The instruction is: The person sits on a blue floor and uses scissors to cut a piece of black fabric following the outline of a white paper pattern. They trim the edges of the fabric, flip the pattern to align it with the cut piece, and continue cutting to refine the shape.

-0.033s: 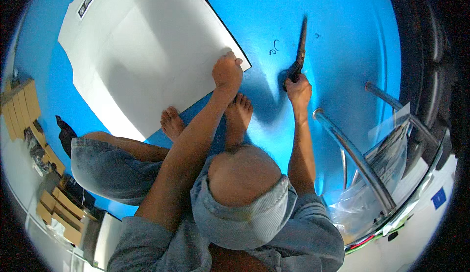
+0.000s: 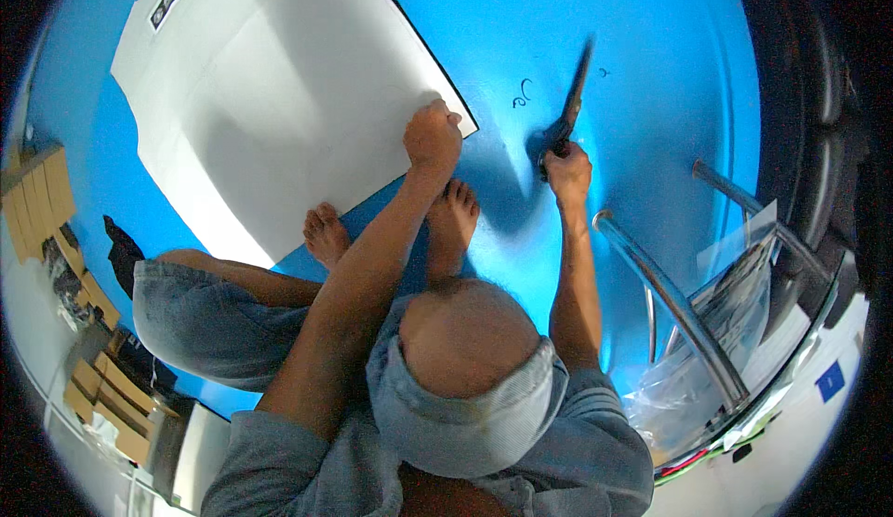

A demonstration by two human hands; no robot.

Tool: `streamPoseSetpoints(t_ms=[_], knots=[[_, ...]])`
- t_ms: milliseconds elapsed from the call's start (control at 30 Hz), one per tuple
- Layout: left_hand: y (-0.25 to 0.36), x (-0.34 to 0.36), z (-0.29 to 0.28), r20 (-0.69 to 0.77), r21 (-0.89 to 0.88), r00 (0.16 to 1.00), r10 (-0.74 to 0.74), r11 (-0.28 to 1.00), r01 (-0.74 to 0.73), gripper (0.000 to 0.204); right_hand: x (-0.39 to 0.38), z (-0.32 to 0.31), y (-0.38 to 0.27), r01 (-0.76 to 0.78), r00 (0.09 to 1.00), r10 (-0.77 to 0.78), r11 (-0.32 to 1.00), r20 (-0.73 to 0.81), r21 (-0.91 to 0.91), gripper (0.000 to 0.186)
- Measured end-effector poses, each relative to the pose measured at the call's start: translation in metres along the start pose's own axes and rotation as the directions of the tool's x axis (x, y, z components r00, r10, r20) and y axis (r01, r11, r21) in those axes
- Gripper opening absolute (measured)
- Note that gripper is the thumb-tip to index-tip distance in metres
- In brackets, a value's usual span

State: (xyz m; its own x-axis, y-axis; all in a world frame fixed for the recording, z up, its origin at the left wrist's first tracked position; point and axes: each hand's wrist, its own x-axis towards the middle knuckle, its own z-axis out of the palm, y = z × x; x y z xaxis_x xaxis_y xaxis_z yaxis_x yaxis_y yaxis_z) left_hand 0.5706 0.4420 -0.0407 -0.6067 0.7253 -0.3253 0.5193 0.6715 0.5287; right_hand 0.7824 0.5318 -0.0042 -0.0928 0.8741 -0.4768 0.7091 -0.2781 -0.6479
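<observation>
A large white sheet (image 2: 270, 80), cut like a garment panel with a dark edge along its right side, lies on a blue surface. My left hand (image 2: 433, 138) is closed in a fist on it, near its lower right corner; whatever the fingers may hold is hidden. To the right, my right hand (image 2: 569, 171) is wrapped round the black handles of a pair of scissors (image 2: 579, 85). Their long dark blades look closed and point away from me, apart from the sheet. A small black-and-white label (image 2: 166, 6) sits at the sheet's far left.
My bare feet (image 2: 326, 235) are by the sheet's near edge. Metal tubes (image 2: 674, 308) and clear plastic (image 2: 651, 405) stand at the right. Cardboard pieces (image 2: 42, 201) and a dark cloth (image 2: 124, 255) lie to the left. Small dark scraps (image 2: 523, 95) are left of the blades.
The scissors and my right hand have shifted very slightly. My left hand and the white sheet look the same.
</observation>
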Motion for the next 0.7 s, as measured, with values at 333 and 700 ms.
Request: streamPoseSetpoints(t_ms=[333, 700], knots=[[0.014, 0.003, -0.014, -0.085, -0.009, 0.996, -0.022, 1.000, 0.022, 0.019, -0.002, 0.071, -0.026, 0.127, 0.988, -0.142, 0.972, -0.066, -0.200, 0.030], [-0.002, -0.001, 0.022, -0.114, -0.046, 0.992, -0.059, 0.997, 0.054, 0.017, -0.007, 0.107, -0.070, 0.196, 0.963, -0.254, 0.887, -0.087, -0.418, 0.036]])
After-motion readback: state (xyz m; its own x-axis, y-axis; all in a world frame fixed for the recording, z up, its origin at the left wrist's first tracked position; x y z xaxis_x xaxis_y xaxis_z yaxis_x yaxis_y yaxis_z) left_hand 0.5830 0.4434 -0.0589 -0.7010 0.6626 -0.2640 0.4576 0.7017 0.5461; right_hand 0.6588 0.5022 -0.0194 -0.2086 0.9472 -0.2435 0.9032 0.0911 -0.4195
